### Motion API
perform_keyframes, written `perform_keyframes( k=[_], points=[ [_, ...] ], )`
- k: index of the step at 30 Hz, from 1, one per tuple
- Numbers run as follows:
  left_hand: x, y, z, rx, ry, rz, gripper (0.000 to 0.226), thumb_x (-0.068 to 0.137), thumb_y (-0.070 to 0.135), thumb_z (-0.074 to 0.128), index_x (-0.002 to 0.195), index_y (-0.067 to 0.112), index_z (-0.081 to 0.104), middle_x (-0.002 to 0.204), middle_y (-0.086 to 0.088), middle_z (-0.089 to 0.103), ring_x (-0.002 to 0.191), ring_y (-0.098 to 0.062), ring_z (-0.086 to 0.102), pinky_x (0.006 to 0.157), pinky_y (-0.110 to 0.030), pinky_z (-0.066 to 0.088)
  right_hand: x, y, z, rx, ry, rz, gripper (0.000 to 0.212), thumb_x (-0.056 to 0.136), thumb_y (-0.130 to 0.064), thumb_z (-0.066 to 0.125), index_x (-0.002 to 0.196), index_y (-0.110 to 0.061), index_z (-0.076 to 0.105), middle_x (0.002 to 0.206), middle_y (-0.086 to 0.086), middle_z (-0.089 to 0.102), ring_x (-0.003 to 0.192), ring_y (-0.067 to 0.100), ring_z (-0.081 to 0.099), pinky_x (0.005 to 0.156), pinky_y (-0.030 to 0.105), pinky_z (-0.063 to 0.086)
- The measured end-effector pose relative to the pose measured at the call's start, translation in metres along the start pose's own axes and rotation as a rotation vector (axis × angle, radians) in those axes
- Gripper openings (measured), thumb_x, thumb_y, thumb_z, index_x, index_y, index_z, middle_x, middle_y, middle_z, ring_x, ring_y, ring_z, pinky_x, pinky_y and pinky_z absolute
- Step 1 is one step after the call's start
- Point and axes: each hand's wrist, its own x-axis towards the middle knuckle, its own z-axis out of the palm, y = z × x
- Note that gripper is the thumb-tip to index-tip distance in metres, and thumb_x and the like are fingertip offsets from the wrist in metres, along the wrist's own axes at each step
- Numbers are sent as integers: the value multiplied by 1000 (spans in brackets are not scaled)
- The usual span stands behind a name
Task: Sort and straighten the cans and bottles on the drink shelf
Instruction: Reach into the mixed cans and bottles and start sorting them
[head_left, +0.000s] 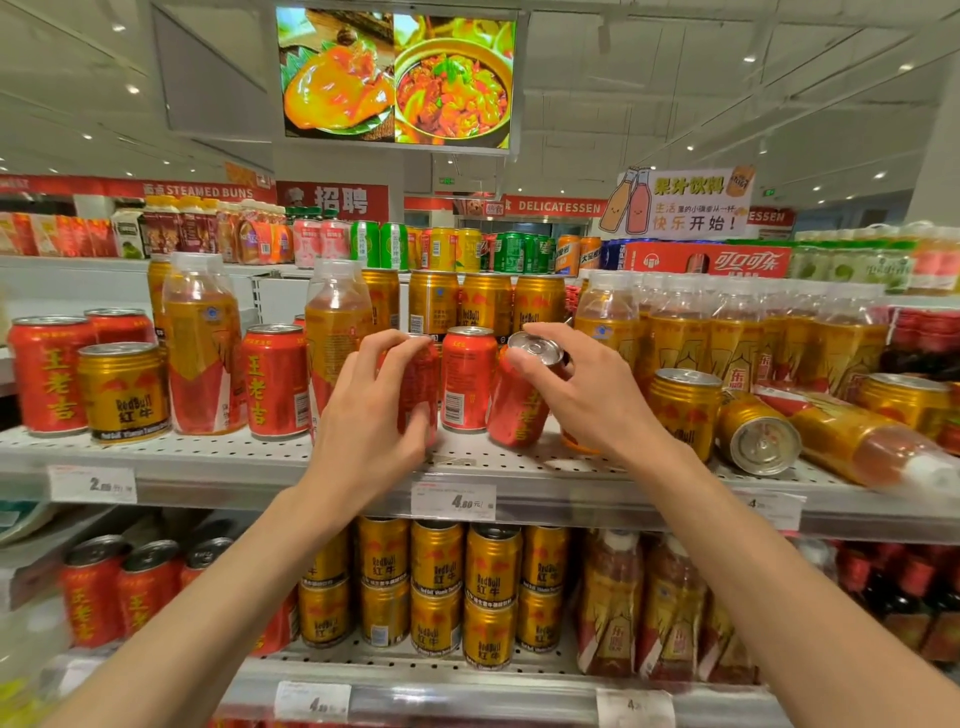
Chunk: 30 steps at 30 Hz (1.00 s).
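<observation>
Head view: left hand (374, 410) curled around an upright red Wanglaoji can (418, 395) near the front edge of the perforated drink shelf (260, 457), thumb low on its side, fingertips over the rim, probably to hold it steady or turn its label forward. Right hand (587, 384) pinching the top rim of a second red can (519, 400), tilted with its lid leaning toward the camera and its base on the shelf, likely being stood up beside a third red can (469, 379) upright between the two. Farther right along the same edge, disorder left to fix: a gold Red Bull can on its side (758, 434), base facing out, and a toppled gold-labelled bottle (872, 444) lying cap-forward, both just beside an upright gold can (683, 410). Toward the left end, red and gold cans mixed with a tall bottle (202, 348), so sorting by kind apparently unfinished. Price tag (453, 501) clipped to the front lip below the hands.
</observation>
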Motion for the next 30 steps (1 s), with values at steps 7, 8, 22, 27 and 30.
perform_keyframes(
  k=[7, 8, 22, 27, 30],
  points=[
    [0, 1, -3, -23, -19, -9, 63, 84, 15, 69, 143, 18, 46, 138, 1, 43, 122, -17, 46, 99, -26, 36, 21, -10, 6, -36, -125, 31, 79, 87, -81, 27, 129, -29, 67, 135, -9, 66, 124, 15, 60, 102, 46, 51],
    [-1, 1, -3, -23, -20, -11, 63, 84, 15, 69, 143, 18, 46, 138, 1, 43, 122, -17, 46, 99, -26, 36, 20, -9, 9, -25, -122, 47, 74, 90, -79, 30, 131, -29, 66, 134, -8, 66, 122, 16, 61, 101, 46, 52],
    [-21, 8, -7, -285, -72, -124, 61, 91, 25, 65, 148, 29, 43, 160, 18, 22, 121, -26, 54, 98, -50, 51, -62, 0, 1, 269, -111, 247, 58, 97, -44, 61, 150, -30, 42, 140, -12, 55, 104, -8, 57, 83, 14, 45],
    [-61, 28, -13, -470, -63, -247, 44, 93, 28, 68, 134, 33, 53, 133, 13, 50, 104, -7, 60, 88, -25, 55, -132, 1, -9, 328, -36, 303, 37, 95, -40, 63, 132, -39, 57, 119, -25, 66, 111, -11, 59, 92, 14, 49],
    [-100, 38, -11, -596, -191, -356, 42, 92, 31, 68, 130, 41, 53, 112, 18, 62, 94, -9, 64, 80, -18, 52, -177, 11, -7, 337, -35, 416, 33, 94, -36, 66, 126, -40, 60, 110, -22, 70, 103, -8, 63, 87, 16, 52]
  ],
)
